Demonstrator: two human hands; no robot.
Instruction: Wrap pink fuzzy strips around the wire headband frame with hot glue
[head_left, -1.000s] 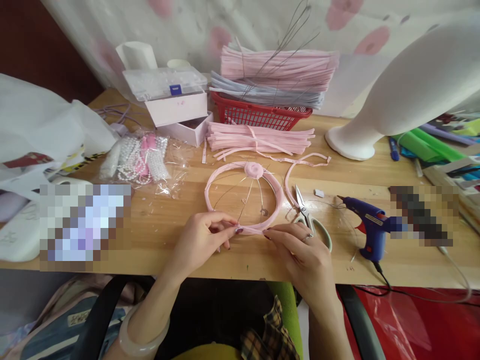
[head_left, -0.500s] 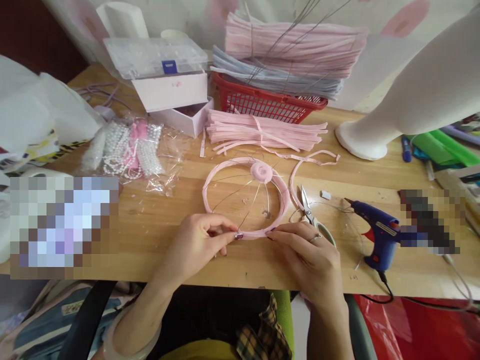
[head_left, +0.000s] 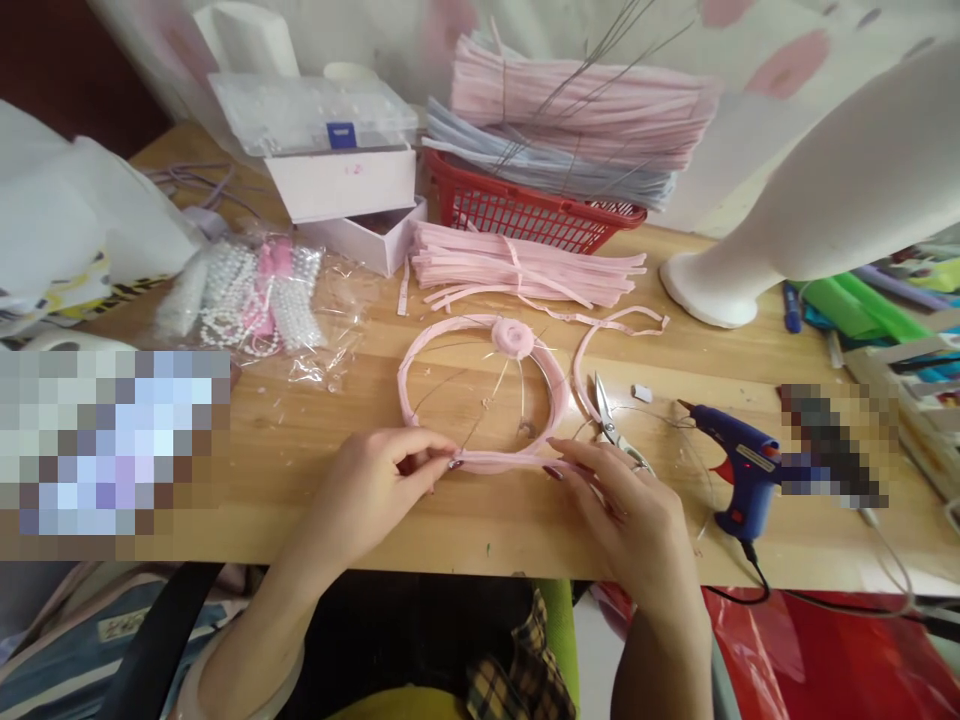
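A ring wrapped in fuzzy pink strip (head_left: pixel 406 375) lies on the wooden table in front of me. Thin wires spread inside it from a small coiled pink disc (head_left: pixel 513 339) near its far side. At the ring's near left edge, my left hand (head_left: pixel 382 480) pinches the band between thumb and fingers. My right hand (head_left: pixel 634 515) grips a pink chenille strip (head_left: pixel 536 461), stretched along the near edge and partly lifted off the ring. Scissors (head_left: pixel 609 425) lie open-bladed just beyond my right hand, their handles partly hidden by it.
A blue hot glue gun (head_left: pixel 750 465) rests at the right, its cable hanging over the table edge. Behind are a bundle of pink chenille stems (head_left: pixel 525 265), a red basket (head_left: pixel 510 200) and a white mannequin-like stand (head_left: pixel 720 280). Bagged pearl strings (head_left: pixel 255 295) lie left.
My right hand has moved slightly right and drawn the strip away from the ring's near edge. My left hand keeps its pinch on the band. The whole view has shifted a little.
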